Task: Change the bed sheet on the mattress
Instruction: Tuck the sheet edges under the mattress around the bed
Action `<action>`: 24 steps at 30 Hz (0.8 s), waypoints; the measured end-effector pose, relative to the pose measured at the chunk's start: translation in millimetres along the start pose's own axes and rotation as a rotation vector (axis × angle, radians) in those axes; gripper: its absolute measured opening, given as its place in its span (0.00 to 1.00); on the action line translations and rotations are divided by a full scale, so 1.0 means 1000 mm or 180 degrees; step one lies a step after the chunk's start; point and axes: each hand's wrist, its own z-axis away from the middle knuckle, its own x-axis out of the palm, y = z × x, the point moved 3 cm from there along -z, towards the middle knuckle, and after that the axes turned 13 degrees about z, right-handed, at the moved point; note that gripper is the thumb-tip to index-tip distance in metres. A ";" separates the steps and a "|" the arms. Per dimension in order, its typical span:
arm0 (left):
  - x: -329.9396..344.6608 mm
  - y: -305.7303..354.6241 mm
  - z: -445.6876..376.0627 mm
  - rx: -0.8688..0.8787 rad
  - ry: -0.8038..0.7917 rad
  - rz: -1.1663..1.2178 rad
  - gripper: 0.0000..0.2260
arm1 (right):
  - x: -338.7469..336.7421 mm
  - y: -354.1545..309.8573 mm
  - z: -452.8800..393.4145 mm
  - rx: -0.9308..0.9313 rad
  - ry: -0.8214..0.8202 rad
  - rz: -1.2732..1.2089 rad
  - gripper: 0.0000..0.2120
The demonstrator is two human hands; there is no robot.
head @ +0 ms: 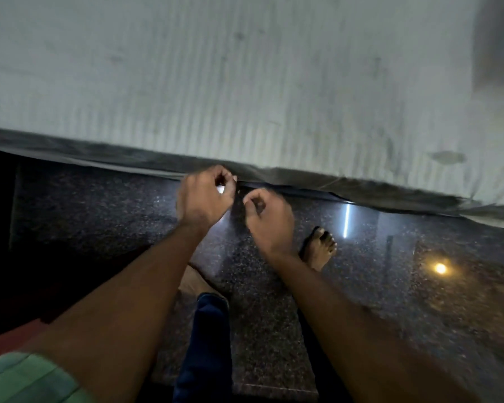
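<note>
A pale, faintly striped bed sheet (245, 82) covers the mattress across the top of the view. Its dark grey hem (361, 184) hangs along the near edge, rumpled toward the right. My left hand (205, 196) is at that hem with fingers curled, its fingertips pinching the sheet's edge. My right hand (269, 219) hovers just below the edge over the floor. Its thumb and forefinger are curled together and nothing shows between them.
I stand on a dark, glossy speckled stone floor (99, 213) that reflects lights. My bare right foot (320, 245) is close to the bed and my left leg in dark trousers (207, 330) is below. A dark grey object (498, 39) lies on the bed's far right.
</note>
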 end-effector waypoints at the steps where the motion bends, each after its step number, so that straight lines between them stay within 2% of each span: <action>1: -0.018 0.002 -0.001 0.0437 0.0109 -0.0199 0.06 | -0.001 -0.022 -0.004 -0.0551 0.0299 0.0522 0.01; 3: -0.054 -0.004 -0.005 0.1035 0.0211 -0.0634 0.07 | 0.000 -0.065 -0.013 -0.1143 0.0708 0.1201 0.08; 5: -0.083 -0.021 -0.011 0.0995 0.0212 -0.1012 0.15 | 0.011 -0.089 -0.028 -0.1167 0.0654 0.1796 0.20; 7: -0.110 -0.042 -0.020 0.0731 0.0261 -0.1226 0.22 | 0.020 -0.099 -0.039 -0.1095 0.0654 0.2267 0.23; 9: -0.129 -0.058 -0.035 0.0700 0.0224 -0.1197 0.22 | 0.021 -0.106 -0.047 -0.1106 0.0932 0.2294 0.18; 11: -0.145 -0.069 -0.052 0.0978 0.0121 -0.1045 0.15 | 0.020 -0.112 -0.052 -0.1305 0.1261 0.2113 0.09; 13: -0.154 -0.073 -0.066 0.1186 -0.0036 -0.0933 0.09 | 0.019 -0.113 -0.053 -0.1422 0.1282 0.2021 0.05; 18: -0.157 -0.080 -0.071 0.1513 -0.0377 -0.1120 0.06 | 0.017 -0.116 -0.036 -0.1392 0.1259 0.1870 0.05; 20: -0.156 -0.081 -0.065 0.1669 -0.0396 -0.1380 0.06 | 0.030 -0.110 -0.021 -0.1347 0.0980 0.2054 0.05; 22: -0.152 -0.089 -0.057 0.1441 -0.0651 -0.1514 0.06 | 0.050 -0.089 -0.006 -0.1053 0.0262 0.2335 0.04; 23: -0.144 -0.098 -0.053 0.1180 -0.0853 -0.1492 0.05 | 0.061 -0.075 0.003 -0.0632 -0.0095 0.2279 0.05; 24: -0.137 -0.105 -0.048 0.0822 -0.0988 -0.1276 0.05 | 0.070 -0.060 0.012 -0.0032 -0.0378 0.1870 0.06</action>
